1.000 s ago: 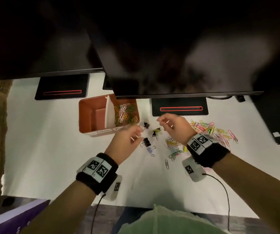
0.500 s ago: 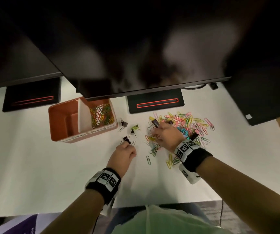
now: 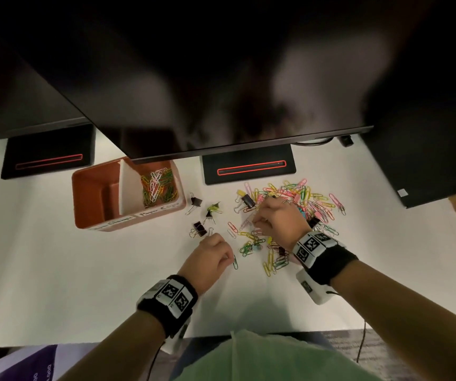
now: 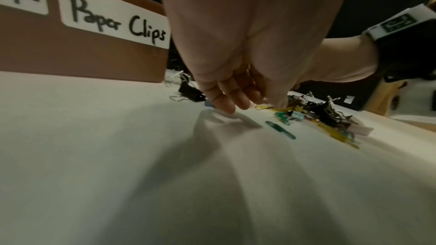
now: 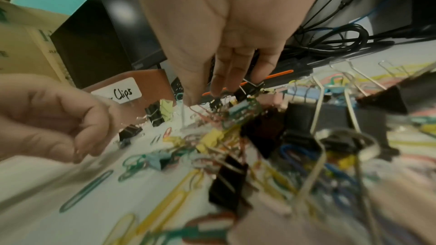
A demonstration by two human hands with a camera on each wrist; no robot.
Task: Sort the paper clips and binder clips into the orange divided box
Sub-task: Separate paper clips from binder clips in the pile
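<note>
Both hands have dropped from mid-air to the desk [image 3: 56,257]. Loose paper clips [image 3: 301,199] sprawl right of centre, black binder clips [image 3: 199,229] scattered between them and the orange box [image 3: 92,193], whose right compartment already holds paper clips. My view shows the right hand [image 3: 279,218] pressed into the pile, fingers [image 5: 221,74] reaching down; whether they grip a clip I cannot tell. Left hand [image 3: 210,257] hangs loosely curled, holding nothing, beside a green clip [image 4: 280,129]. Monitor [image 3: 221,78] above.
</note>
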